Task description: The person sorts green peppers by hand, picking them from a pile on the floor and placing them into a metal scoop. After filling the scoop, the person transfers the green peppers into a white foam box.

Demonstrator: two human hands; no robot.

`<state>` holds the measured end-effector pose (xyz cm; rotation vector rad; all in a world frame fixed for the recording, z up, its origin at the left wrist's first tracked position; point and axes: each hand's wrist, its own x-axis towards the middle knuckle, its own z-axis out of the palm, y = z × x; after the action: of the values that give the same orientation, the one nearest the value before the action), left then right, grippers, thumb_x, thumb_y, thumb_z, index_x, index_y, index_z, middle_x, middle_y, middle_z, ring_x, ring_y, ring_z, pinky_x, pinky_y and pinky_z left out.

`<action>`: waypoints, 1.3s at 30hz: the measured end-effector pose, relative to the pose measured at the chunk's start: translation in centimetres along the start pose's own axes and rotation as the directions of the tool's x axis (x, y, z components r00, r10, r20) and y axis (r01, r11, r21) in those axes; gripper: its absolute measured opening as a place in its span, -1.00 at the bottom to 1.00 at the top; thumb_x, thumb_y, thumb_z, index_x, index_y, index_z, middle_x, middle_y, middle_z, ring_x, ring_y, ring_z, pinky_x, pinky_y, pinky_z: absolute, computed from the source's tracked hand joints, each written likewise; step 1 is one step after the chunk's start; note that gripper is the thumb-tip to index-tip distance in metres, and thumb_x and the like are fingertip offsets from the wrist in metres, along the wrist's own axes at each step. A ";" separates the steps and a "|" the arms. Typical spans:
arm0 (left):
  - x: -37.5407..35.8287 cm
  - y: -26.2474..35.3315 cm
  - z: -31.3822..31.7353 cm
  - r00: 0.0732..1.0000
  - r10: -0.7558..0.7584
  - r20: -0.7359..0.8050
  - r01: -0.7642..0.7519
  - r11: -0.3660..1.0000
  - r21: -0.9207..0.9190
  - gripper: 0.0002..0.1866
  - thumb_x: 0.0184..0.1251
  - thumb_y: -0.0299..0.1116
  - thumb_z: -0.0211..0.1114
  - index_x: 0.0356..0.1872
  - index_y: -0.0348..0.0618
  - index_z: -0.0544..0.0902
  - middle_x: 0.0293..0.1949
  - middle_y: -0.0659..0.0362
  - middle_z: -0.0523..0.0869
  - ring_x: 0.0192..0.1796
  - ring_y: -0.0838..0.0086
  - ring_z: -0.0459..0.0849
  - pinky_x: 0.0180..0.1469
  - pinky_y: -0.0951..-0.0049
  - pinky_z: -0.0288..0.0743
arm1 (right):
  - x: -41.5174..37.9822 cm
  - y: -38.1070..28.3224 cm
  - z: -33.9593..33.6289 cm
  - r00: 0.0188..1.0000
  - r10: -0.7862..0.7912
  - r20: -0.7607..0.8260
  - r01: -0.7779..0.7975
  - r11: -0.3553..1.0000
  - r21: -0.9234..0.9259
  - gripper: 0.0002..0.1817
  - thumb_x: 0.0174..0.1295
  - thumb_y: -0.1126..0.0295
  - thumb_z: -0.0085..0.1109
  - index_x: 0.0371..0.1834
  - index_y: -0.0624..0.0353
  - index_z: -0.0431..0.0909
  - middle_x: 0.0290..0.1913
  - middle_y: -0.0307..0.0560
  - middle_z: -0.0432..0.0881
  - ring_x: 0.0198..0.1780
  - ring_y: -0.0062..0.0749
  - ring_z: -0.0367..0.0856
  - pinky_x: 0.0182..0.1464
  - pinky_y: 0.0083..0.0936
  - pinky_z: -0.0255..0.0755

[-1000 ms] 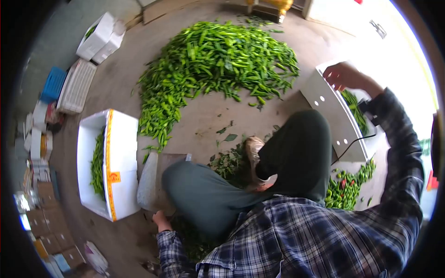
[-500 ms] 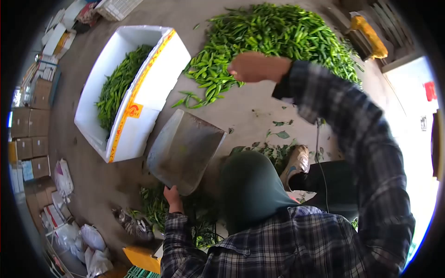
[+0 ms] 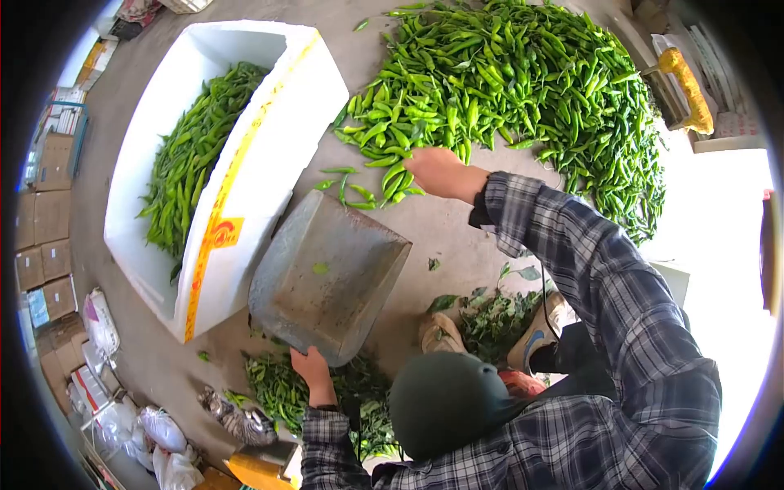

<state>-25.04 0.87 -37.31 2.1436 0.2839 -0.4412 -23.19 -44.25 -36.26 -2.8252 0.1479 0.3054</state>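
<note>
My left hand (image 3: 314,369) grips the near rim of a worn metal scoop (image 3: 327,273), which tilts over the floor with a small green leaf bit in it. My right hand (image 3: 445,174) is curled at the near edge of a big heap of green chili peppers (image 3: 506,73). Its fingers point down and away, so whatever they hold is hidden. Left of the scoop stands a white foam box (image 3: 282,155) with yellow tape, part filled with green peppers (image 3: 204,147).
Leafy scraps (image 3: 498,318) lie by my shoes, and more greens (image 3: 282,388) lie below the scoop. A striped cat (image 3: 237,416) is at lower left, near white bags (image 3: 163,429). Cardboard boxes (image 3: 49,216) are stacked at far left. A yellow roll-like bundle (image 3: 686,90) is at upper right.
My right hand has come down to the edge of the pepper heap. The scoop stays in my left hand, with more of its inside showing. The head view has shifted.
</note>
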 end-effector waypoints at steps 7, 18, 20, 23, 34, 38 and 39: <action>2.0 -0.9 0.8 0.988 0.085 -0.132 -0.057 0.978 0.202 -0.49 0.03 -0.55 -0.03 0.11 -0.45 0.28 -0.01 -0.20 0.48 -0.01 0.06 0.49 0.06 0.32 0.30 | 9.8 0.2 0.6 0.981 -0.080 -0.174 0.040 0.973 -0.226 -0.63 0.15 0.32 -0.07 0.06 0.00 0.41 0.26 0.07 0.20 0.32 -0.02 0.07 0.23 0.12 0.04; 1.8 -1.8 0.5 0.998 0.051 -0.030 -0.044 0.979 0.197 -0.51 0.14 -0.52 -0.06 0.16 -0.45 0.23 0.07 -0.15 0.41 0.01 0.12 0.45 0.07 0.40 0.27 | 10.6 3.8 1.8 0.998 -0.003 -0.069 -0.014 0.972 -0.235 -0.37 -0.08 0.14 0.15 0.16 -0.05 0.30 -0.03 -0.03 0.40 0.06 -0.18 0.33 0.02 0.24 0.15; 1.9 -1.2 1.1 0.997 0.080 -0.006 -0.077 0.981 0.180 -0.51 0.15 -0.52 -0.06 0.15 -0.45 0.24 0.06 -0.14 0.42 0.01 0.14 0.45 0.07 0.41 0.27 | 7.5 5.7 2.2 0.993 -0.092 -0.072 0.068 0.956 -0.285 -0.36 -0.09 0.15 0.16 0.17 -0.04 0.29 -0.06 -0.05 0.41 0.05 -0.20 0.34 0.02 0.17 0.20; 1.5 1.0 2.5 0.993 0.113 0.029 -0.116 0.982 0.149 -0.52 0.15 -0.52 -0.07 0.14 -0.46 0.25 0.05 -0.11 0.44 0.00 0.15 0.46 0.07 0.41 0.28 | 2.1 7.6 1.7 0.995 -0.091 0.030 0.095 0.914 -0.395 -0.37 -0.06 0.20 0.15 0.18 -0.05 0.27 -0.10 -0.09 0.42 0.07 -0.23 0.30 0.01 -0.04 0.30; -0.2 2.5 2.5 0.994 0.106 0.039 -0.111 0.984 0.137 -0.52 0.13 -0.49 0.00 0.12 -0.46 0.28 0.02 -0.21 0.46 0.04 0.07 0.48 0.09 0.27 0.30 | -8.1 10.9 -0.8 0.899 0.251 0.358 -0.056 0.877 -0.476 -0.78 -0.03 0.40 0.08 -0.26 0.09 0.56 -0.33 -0.05 0.54 -0.26 -0.19 0.57 -0.33 -0.31 0.49; 2.6 3.7 3.1 0.983 0.166 -0.073 -0.150 0.970 0.190 -0.47 0.23 -0.45 -0.01 0.21 -0.44 0.14 0.13 -0.24 0.35 0.13 0.04 0.39 0.14 0.25 0.24 | 0.2 2.2 0.9 0.969 -0.234 -0.081 0.218 0.961 -0.170 -0.95 -0.04 0.49 0.02 -0.48 0.14 0.48 -0.42 -0.09 0.51 -0.32 -0.26 0.55 -0.42 -0.35 0.46; 3.3 3.8 3.0 0.968 0.239 -0.075 -0.223 0.959 0.178 -0.46 0.27 -0.44 -0.04 0.24 -0.43 0.09 0.16 -0.25 0.30 0.16 0.02 0.35 0.16 0.24 0.21 | 2.6 -0.4 0.9 0.923 -0.352 -0.153 0.332 0.933 -0.142 -0.86 -0.09 0.48 0.06 -0.40 0.12 0.43 -0.41 -0.15 0.45 -0.28 -0.31 0.50 -0.29 -0.40 0.43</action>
<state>-21.32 -3.66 -37.47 2.3332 0.0479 -0.2335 -20.76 -43.78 -37.56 -2.9162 -0.3373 -0.0162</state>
